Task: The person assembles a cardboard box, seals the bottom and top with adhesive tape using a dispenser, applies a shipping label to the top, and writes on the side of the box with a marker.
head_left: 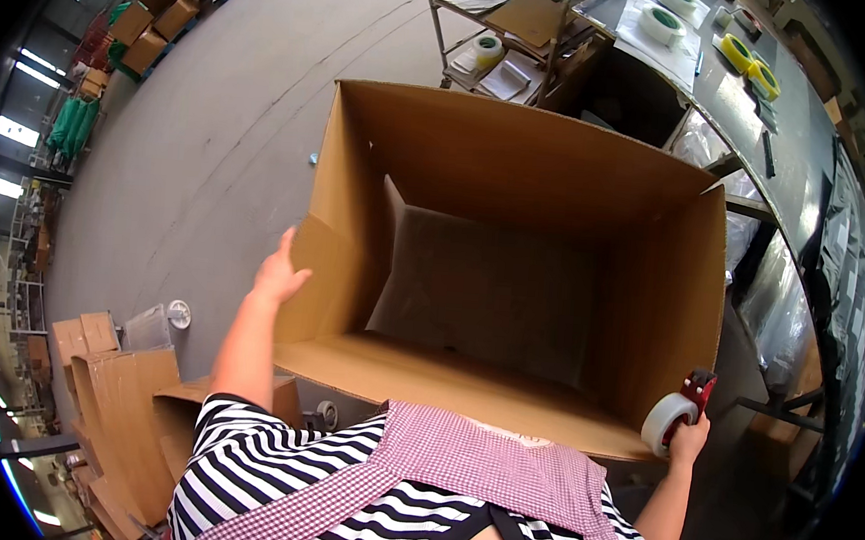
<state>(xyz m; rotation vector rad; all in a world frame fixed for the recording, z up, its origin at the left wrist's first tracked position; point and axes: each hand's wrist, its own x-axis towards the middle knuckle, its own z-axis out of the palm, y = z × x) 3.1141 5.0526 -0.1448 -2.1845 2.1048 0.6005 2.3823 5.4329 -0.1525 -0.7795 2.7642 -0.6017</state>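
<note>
A large brown cardboard box (550, 168) stands open in front of me, its mouth facing up. Its walls are upright, and a grey surface shows deep inside; whether that is its bottom or the floor I cannot tell. Against the box's left rim lies my left hand (280, 273), fingers stretched out and thumb apart, pointing toward the inside. My right hand (687, 440) is closed round a red tape dispenser (699, 387) at the near right corner of the box. A roll of clear tape (667, 425) sits on the dispenser. The fingers of that hand are partly hidden.
Along the right runs a long table (744, 111) with tape rolls (662, 25), yellow rolls (750, 65) and papers. Beyond the box stands a metal shelf cart (514, 35). Folded cardboard (127, 409) and a wheeled trolley (153, 326) are at near left. Stacked cartons (159, 25) stand far left.
</note>
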